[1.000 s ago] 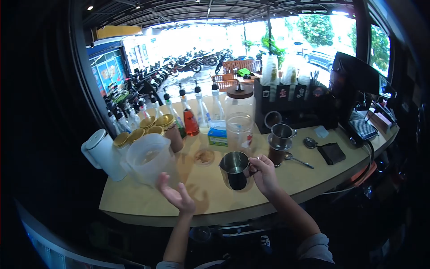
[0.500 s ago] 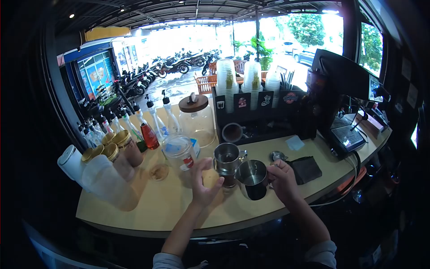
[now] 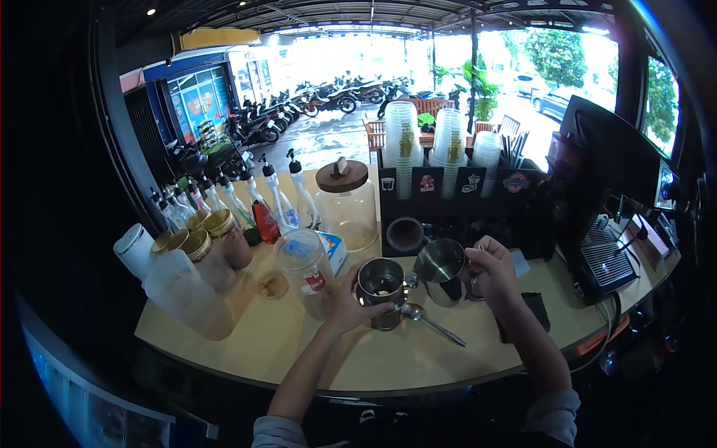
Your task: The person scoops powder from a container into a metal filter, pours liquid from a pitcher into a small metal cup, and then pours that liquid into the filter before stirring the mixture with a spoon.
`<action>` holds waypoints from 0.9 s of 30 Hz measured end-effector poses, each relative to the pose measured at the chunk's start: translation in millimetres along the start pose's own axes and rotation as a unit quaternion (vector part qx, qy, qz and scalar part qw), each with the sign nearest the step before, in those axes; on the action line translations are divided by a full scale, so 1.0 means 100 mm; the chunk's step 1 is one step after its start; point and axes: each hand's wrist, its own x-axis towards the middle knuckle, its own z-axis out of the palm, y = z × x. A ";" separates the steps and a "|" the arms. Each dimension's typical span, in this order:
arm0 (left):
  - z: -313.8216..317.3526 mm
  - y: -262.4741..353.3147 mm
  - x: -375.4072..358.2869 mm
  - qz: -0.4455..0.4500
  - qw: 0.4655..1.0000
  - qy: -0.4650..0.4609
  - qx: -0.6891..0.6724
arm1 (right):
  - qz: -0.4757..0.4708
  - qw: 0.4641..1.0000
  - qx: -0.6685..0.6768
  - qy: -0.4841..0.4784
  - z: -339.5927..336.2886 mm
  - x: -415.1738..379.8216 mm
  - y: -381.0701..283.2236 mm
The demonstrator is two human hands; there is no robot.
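Note:
My left hand (image 3: 349,305) is wrapped round a metal coffee dripper (image 3: 382,269), its thumb across the near side. Dark contents show inside the dripper, and the vessel beneath it is partly hidden by my hand. Just to the right, my right hand (image 3: 493,267) grips the handle of a steel pitcher (image 3: 442,263), held slightly raised and tilted with its mouth toward me. A metal spoon (image 3: 435,325) lies on the counter between and in front of the two vessels.
A clear plastic tub (image 3: 305,261) stands left of my left hand. Behind are a wooden-lidded glass jar (image 3: 347,209), pump bottles (image 3: 276,198) and gold-lidded jars (image 3: 198,245). Stacked cups (image 3: 403,142) top a black rack. An espresso machine (image 3: 597,254) and dark cloth (image 3: 534,317) are right.
My left hand has closed round the dripper. The pitcher has moved up and away from me, uncovering the spoon. The whole view has shifted as my head turned left.

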 end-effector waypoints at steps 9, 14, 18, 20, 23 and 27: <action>-0.06 0.04 0.03 -0.013 0.995 -0.021 0.100 | -0.014 0.998 -0.052 -0.038 0.15 0.27 -0.05; -0.10 0.11 0.05 -0.033 0.989 -0.035 0.139 | -0.004 0.995 -0.075 -0.058 0.24 0.35 -0.08; -0.09 0.10 0.05 -0.023 0.993 -0.038 0.114 | 0.002 0.995 -0.086 -0.060 0.29 0.38 -0.09; -0.09 0.07 0.05 -0.017 0.992 -0.037 0.116 | 0.002 0.993 -0.108 -0.052 0.33 0.39 -0.10; -0.09 0.08 0.06 -0.011 0.993 -0.036 0.112 | -0.002 0.990 -0.118 -0.076 0.33 0.41 -0.11; -0.09 0.04 0.06 -0.010 0.994 -0.037 0.107 | 0.004 0.989 -0.127 -0.076 0.43 0.39 -0.15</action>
